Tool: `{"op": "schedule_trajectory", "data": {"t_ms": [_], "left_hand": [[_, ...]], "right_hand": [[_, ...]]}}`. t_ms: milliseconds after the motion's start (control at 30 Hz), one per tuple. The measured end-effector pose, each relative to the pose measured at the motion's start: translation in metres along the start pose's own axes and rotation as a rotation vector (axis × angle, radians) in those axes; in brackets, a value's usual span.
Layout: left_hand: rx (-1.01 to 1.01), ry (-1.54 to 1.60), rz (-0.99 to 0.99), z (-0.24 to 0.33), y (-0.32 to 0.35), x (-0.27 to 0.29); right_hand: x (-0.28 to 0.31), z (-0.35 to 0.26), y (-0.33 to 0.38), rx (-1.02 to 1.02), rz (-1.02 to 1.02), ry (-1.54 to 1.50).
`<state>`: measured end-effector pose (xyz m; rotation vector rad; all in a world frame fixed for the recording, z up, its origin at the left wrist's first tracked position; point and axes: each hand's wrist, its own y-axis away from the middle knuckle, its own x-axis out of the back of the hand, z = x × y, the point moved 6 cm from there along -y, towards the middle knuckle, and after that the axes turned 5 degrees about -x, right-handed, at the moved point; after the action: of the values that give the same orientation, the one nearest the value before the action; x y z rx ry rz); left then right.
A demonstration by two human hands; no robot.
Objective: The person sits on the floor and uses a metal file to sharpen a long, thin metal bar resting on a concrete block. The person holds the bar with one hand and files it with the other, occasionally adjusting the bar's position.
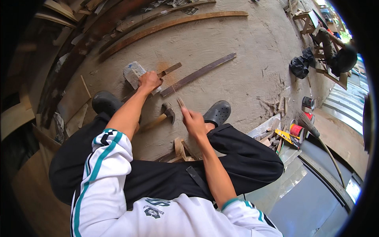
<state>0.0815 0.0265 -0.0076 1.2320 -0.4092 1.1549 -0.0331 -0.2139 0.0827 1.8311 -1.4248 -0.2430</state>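
Brown wooden strip [170, 70]: lies aslant over pale block [133, 71], far side, left of ctr.; L. hand [150, 81] closed on it, fingers curled down. R. hand [193, 121], nearer & to the right, closed w/ slim tan piece [181, 103] pinched, tip pointing far left; exact kind too blurred to tell. Hammer [169, 112]: btwn hands, handle running near left. Longer dk. strip [199, 74]: on concrete floor [252, 67], just right of block, extending far right. Dk. clogs [218, 112]: one either side of hammer.
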Motion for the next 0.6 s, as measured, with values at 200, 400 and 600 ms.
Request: {"op": "schedule_trajectory", "data": {"t_ms": [200,400,600], "left_hand": [[0.056,-0.037,0.000,-0.009,-0.002,-0.005],[0.040,-0.038,-0.007,-0.022,-0.001,-0.009],[0.031,-0.019,0.000,-0.005,-0.006,0.000]], "right_hand": [[-0.003,-0.025,0.005,0.092,-0.020,0.038],[0.016,0.007,0.066,0.057,0.008,-0.024],[-0.004,-0.036,-0.022,0.014,-0.026,-0.028]]}}
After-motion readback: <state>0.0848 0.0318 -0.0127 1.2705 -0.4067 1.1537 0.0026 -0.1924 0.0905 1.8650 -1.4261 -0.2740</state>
